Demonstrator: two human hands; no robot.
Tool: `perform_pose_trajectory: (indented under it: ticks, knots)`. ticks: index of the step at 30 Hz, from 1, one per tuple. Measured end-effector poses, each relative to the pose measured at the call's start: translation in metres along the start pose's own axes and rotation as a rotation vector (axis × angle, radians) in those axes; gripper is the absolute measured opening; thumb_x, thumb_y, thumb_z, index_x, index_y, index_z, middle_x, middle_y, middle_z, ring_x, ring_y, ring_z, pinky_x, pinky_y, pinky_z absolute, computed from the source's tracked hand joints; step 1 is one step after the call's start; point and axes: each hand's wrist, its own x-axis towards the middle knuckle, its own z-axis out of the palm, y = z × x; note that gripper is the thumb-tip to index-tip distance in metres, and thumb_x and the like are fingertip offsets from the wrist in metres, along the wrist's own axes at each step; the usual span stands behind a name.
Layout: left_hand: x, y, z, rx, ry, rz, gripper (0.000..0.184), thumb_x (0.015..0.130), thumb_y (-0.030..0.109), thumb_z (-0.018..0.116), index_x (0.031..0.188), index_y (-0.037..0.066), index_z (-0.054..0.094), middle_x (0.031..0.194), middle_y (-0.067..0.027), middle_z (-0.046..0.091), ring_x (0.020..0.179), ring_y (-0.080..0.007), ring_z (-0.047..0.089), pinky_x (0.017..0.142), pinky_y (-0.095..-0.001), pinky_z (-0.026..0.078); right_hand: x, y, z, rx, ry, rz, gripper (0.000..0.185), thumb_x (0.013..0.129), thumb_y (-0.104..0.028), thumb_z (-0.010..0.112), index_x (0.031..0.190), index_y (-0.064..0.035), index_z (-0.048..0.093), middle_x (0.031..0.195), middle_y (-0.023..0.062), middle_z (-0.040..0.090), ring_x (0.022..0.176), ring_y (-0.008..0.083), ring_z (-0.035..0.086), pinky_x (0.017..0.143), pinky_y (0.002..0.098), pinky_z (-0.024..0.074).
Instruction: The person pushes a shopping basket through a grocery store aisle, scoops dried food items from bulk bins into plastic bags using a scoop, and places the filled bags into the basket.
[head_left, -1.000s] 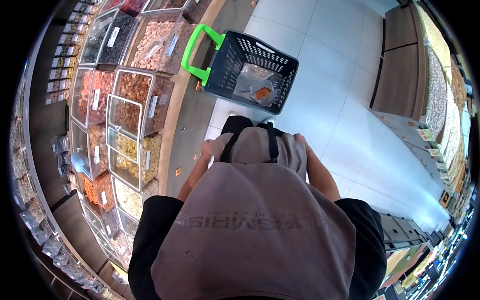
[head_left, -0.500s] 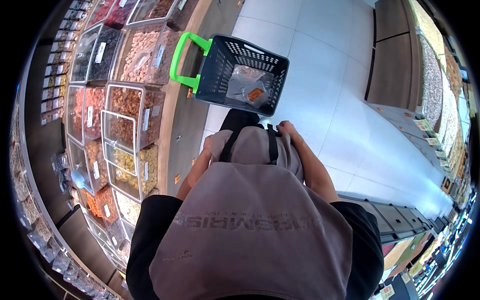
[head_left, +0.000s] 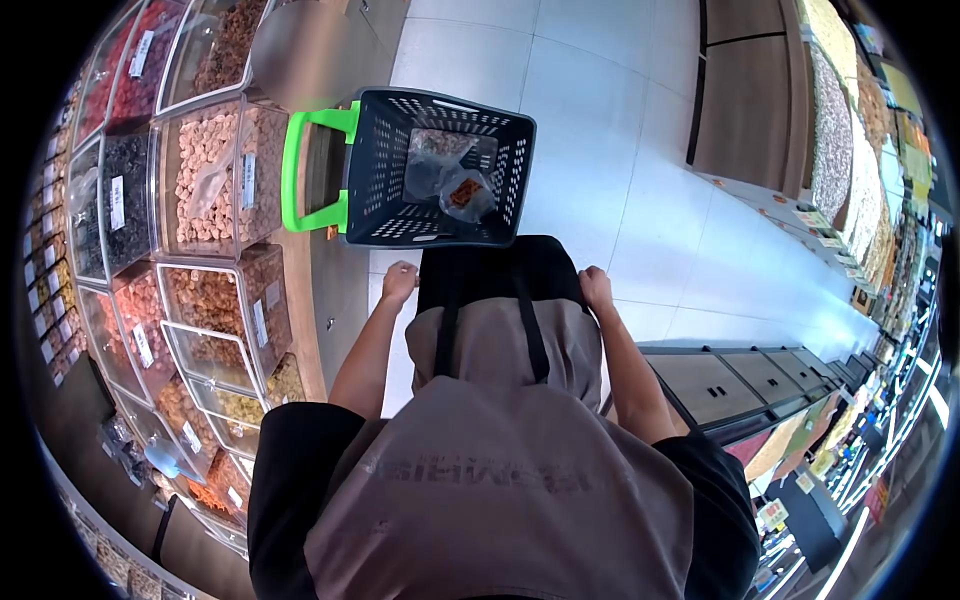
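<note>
My left hand (head_left: 401,283) hangs beside my left thigh, its fingers loosely curled, and nothing shows in it. On the other side, my right hand (head_left: 596,287) is curled close to my right thigh; I see nothing held there either. In front of my legs is a dark grey shopping basket (head_left: 357,165) with perforated walls and a bright green handle (head_left: 292,170). Inside it lie clear plastic bags (head_left: 428,177), one of them holding orange-brown food pieces (head_left: 465,192). Neither hand touches the basket. A grey-brown apron (head_left: 500,450) covers my front.
Clear bulk-food bins (head_left: 205,180) with dried goods and labels line the left, above a wooden counter (head_left: 325,330). A blurred grey-brown shape (head_left: 300,55) covers the upper left. Pale floor tiles (head_left: 580,130) lie ahead; cabinets and food displays (head_left: 750,110) stand right.
The basket and bins have shifted left in view. My left hand has come out from beside the apron, and my right hand has moved slightly outward. A blurred shape has appeared at upper left.
</note>
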Motion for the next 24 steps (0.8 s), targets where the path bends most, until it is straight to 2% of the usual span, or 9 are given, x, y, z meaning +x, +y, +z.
perform_pose_trajectory:
  ticks: [3, 6, 8, 13, 16, 18, 19, 23, 24]
  knots:
    - [0.016, 0.026, -0.006, -0.171, 0.017, 0.080, 0.024, 0.093, 0.022, 0.056, 0.101, 0.002, 0.066, 0.080, -0.0122, 0.071, 0.072, -0.0178, 0.069, 0.070, -0.0316, 0.054, 0.025, -0.004, 0.002, -0.012, -0.108, -0.061, 0.035, 0.088, -0.029, 0.056, 0.090, 0.0044, 0.068, 0.085, 0.0219, 0.071, 0.082, 0.0340, 0.070, 0.076, 0.0424, 0.0541]
    - [0.036, 0.042, -0.008, -0.285, 0.027, 0.073, 0.021, 0.095, 0.017, 0.054, 0.101, 0.001, 0.066, 0.086, -0.0121, 0.071, 0.076, -0.0171, 0.069, 0.071, -0.0294, 0.055, 0.048, -0.029, 0.019, -0.049, -0.212, -0.179, 0.032, 0.090, -0.026, 0.056, 0.087, 0.0037, 0.067, 0.076, 0.0181, 0.069, 0.074, 0.0286, 0.070, 0.070, 0.0380, 0.0546]
    - [0.054, 0.047, -0.008, -0.279, 0.038, 0.091, 0.019, 0.095, 0.015, 0.054, 0.101, 0.000, 0.065, 0.087, -0.0113, 0.070, 0.078, -0.0166, 0.068, 0.073, -0.0296, 0.055, 0.065, -0.066, 0.029, -0.036, -0.356, -0.235, 0.031, 0.088, -0.026, 0.054, 0.083, 0.0030, 0.066, 0.083, 0.0266, 0.066, 0.085, 0.0447, 0.065, 0.077, 0.0486, 0.0513]
    - [0.115, 0.047, -0.001, -0.247, 0.115, 0.082, 0.014, 0.092, 0.015, 0.058, 0.096, 0.003, 0.064, 0.085, -0.0102, 0.070, 0.076, -0.0190, 0.068, 0.071, -0.0322, 0.054, 0.145, -0.126, 0.092, -0.055, -0.401, -0.626, 0.026, 0.091, -0.020, 0.052, 0.081, 0.0035, 0.060, 0.082, 0.0262, 0.063, 0.083, 0.0475, 0.061, 0.075, 0.0530, 0.0480]
    - [0.187, 0.018, 0.019, -0.149, 0.222, 0.149, 0.018, 0.090, 0.019, 0.059, 0.094, 0.003, 0.065, 0.085, -0.0154, 0.070, 0.082, -0.0305, 0.069, 0.075, -0.0389, 0.053, 0.204, -0.173, 0.134, -0.050, -0.410, -0.617, 0.024, 0.090, -0.018, 0.054, 0.081, 0.0036, 0.060, 0.084, 0.0263, 0.063, 0.083, 0.0457, 0.061, 0.076, 0.0538, 0.0477]
    - [0.201, 0.050, 0.013, -0.116, 0.200, 0.091, 0.021, 0.090, 0.021, 0.059, 0.097, 0.002, 0.066, 0.094, -0.0169, 0.071, 0.090, -0.0295, 0.069, 0.079, -0.0377, 0.052, 0.249, -0.194, 0.169, -0.110, -0.378, -0.726, 0.023, 0.088, -0.016, 0.055, 0.079, 0.0033, 0.063, 0.083, 0.0256, 0.064, 0.084, 0.0451, 0.062, 0.078, 0.0534, 0.0489]
    - [0.211, 0.060, 0.013, -0.098, 0.215, 0.071, 0.023, 0.090, 0.021, 0.059, 0.100, 0.002, 0.065, 0.096, -0.0170, 0.071, 0.091, -0.0299, 0.069, 0.080, -0.0374, 0.052, 0.266, -0.208, 0.187, -0.106, -0.393, -0.604, 0.023, 0.087, -0.017, 0.055, 0.080, 0.0033, 0.065, 0.088, 0.0255, 0.065, 0.086, 0.0448, 0.063, 0.080, 0.0517, 0.0500]
    - [0.316, -0.002, 0.055, -0.118, 0.215, -0.111, 0.039, 0.088, 0.029, 0.065, 0.116, 0.003, 0.059, 0.112, -0.0210, 0.067, 0.108, -0.0332, 0.064, 0.092, -0.0398, 0.049, 0.336, -0.255, 0.231, -0.291, -0.512, -0.520, 0.042, 0.084, -0.022, 0.061, 0.119, 0.0001, 0.058, 0.118, 0.0273, 0.062, 0.111, 0.0420, 0.059, 0.095, 0.0468, 0.0486]
    - [0.332, -0.007, 0.061, -0.147, 0.187, -0.228, 0.048, 0.088, 0.033, 0.066, 0.124, 0.004, 0.053, 0.122, -0.0230, 0.062, 0.113, -0.0349, 0.061, 0.096, -0.0411, 0.046, 0.354, -0.258, 0.248, -0.297, -0.514, -0.515, 0.042, 0.084, -0.022, 0.061, 0.119, 0.0001, 0.058, 0.118, 0.0273, 0.062, 0.111, 0.0420, 0.059, 0.095, 0.0468, 0.0486]
